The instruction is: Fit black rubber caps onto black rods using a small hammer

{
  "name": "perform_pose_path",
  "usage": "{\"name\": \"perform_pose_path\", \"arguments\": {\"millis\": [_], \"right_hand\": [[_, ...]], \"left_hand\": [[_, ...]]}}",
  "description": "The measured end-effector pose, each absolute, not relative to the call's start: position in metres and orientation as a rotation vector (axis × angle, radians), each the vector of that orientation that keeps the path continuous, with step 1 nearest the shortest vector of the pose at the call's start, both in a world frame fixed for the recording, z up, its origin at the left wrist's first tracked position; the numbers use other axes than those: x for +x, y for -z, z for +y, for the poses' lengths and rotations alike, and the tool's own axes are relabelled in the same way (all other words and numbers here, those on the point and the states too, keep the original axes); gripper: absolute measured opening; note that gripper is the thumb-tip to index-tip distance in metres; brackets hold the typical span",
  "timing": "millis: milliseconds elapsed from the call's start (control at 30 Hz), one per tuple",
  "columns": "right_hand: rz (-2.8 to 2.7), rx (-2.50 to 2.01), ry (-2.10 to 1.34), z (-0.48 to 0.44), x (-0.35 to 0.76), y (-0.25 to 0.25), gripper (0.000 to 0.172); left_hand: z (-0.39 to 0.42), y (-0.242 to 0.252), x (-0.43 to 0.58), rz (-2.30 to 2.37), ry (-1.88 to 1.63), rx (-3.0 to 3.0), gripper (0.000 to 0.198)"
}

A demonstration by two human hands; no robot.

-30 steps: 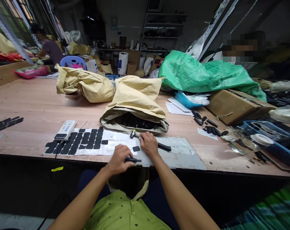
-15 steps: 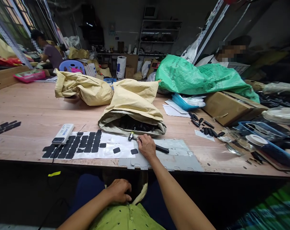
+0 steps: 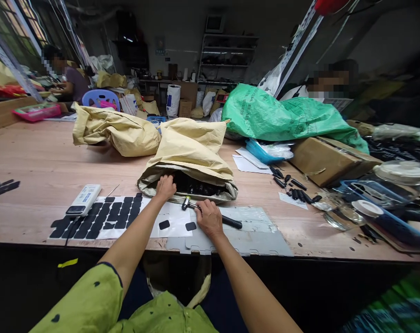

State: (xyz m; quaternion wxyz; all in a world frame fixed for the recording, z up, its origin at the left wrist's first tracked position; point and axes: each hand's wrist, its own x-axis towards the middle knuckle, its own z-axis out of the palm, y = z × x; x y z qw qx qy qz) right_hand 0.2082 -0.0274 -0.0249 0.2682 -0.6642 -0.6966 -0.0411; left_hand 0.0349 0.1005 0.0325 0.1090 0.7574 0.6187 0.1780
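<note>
My right hand (image 3: 210,217) is closed around the shaft of a small hammer (image 3: 232,222) lying low over the grey board (image 3: 258,233). The hammer's head, with one yellow-green face, points left; its black grip shows right of my hand. My left hand (image 3: 166,187) is at the left side of the mouth of a tan sack (image 3: 192,143), fingers curled and their tips hidden. Dark, shiny pieces (image 3: 203,188) lie inside the sack. Left of the board, a white sheet (image 3: 175,219) carries rows of black rounded patches (image 3: 118,212).
A white device (image 3: 84,200) with a cable sits on the patches. Behind are another tan sack (image 3: 118,132) and a green sack (image 3: 265,113). To the right are black handle-like pieces (image 3: 298,194), a cardboard box (image 3: 324,155) and clear jars (image 3: 345,215). Two people sit beyond the table.
My left hand has risen from my lap to the sack's mouth. My right hand keeps hold of the hammer. The view has shifted slightly, and a black patch near the hammer is no longer visible.
</note>
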Motion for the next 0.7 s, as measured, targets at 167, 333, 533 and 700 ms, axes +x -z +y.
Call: {"name": "perform_pose_path", "arguments": {"millis": [167, 333, 533, 700], "right_hand": [[-1.88, -1.803, 0.11, -0.026, 0.209, 0.025, 0.013], [-1.882, -1.813, 0.11, -0.026, 0.208, 0.025, 0.012], [-1.884, -1.814, 0.115, -0.027, 0.208, 0.025, 0.012], [-1.873, -1.809, 0.108, -0.027, 0.208, 0.026, 0.013]], "left_hand": [[0.111, -0.025, 0.037, 1.824, -0.386, 2.307, 0.029], [0.089, -0.026, 0.023, 1.764, -0.565, 2.329, 0.021], [0.027, -0.013, -0.011, 1.316, -0.708, 2.238, 0.018], [-0.004, 0.005, -0.02, 1.282, -0.641, 2.192, 0.02]]}}
